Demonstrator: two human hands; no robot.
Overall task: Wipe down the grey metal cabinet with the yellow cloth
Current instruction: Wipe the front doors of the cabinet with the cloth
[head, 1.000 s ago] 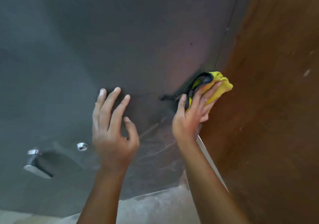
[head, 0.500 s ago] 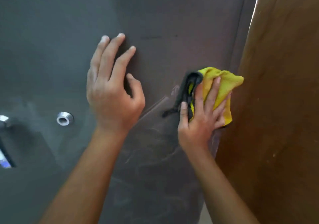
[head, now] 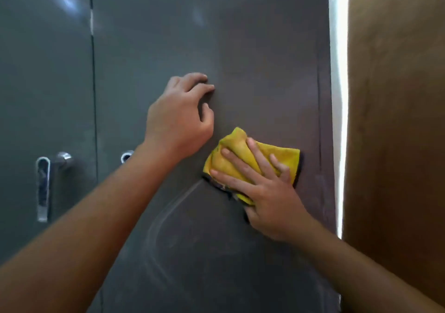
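- Faces a grey metal cabinet [head: 252,35] with two doors, split by a dark vertical seam towards the left side.
- Presses the yellow cloth [head: 238,143] flat against the right-hand door with the right hand [head: 262,192], with straight fingers spread apart over the fabric and the palm at its lower edge; no curl round it, no pinch.
- Finds the cloth bunched and folded, with dark trim along its lower and right edges. Lies about mid-height on the door, touching the metal, nearer the cabinet's right edge than the seam.
- Braces the left hand [head: 178,117] on the same door, up and to the left of the cloth, near it but not touching. Keeps fingers arched with their tips on the metal and the thumb bent below them, holding nothing.
- Shows pale curved smear marks [head: 168,216] on the door below the cloth, running down towards the bottom edge.
- Shows on the left door [head: 43,83] a long chrome handle plate [head: 42,187] with a round knob [head: 63,158] just beside it.
- Shows across the seam a small chrome ring [head: 126,156], partly hidden behind the left forearm.
- Ends at a bright strip of light [head: 338,96] along the cabinet's right edge, with a brown panel [head: 397,120] beyond it; cannot tell the panel's material.
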